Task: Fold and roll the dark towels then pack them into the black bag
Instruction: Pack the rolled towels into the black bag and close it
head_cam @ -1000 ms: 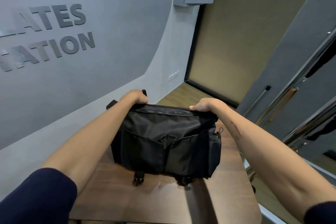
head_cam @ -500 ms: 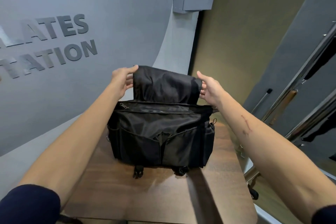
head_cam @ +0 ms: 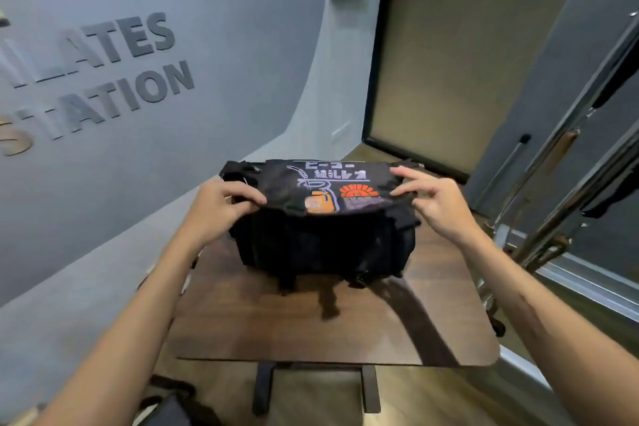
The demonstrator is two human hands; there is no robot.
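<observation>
A grey wall point(head_cam: 166, 45) bearing raised lettering is seen behind a dark wooden counter point(head_cam: 328, 322), on which the black bag point(head_cam: 321, 239) is stood near the far edge, its printed flap point(head_cam: 328, 190) laid over the top toward the front. The bag is judged to be soft, light nylon, likely to sag and shift when pulled, and best taken at the flap's front corners or steadied by its sides. The flap's left corner is pinched by the fingers of the left hand point(head_cam: 221, 207); the fingers of the right hand point(head_cam: 435, 197) are spread loosely, their tips touching the right corner without a firm hold. No towels are shown. Metal rails point(head_cam: 567, 162) are ranged to the right, well apart from the bag, and a dark object point(head_cam: 173, 405) is left on the floor below; neither is judged an obstruction.
</observation>
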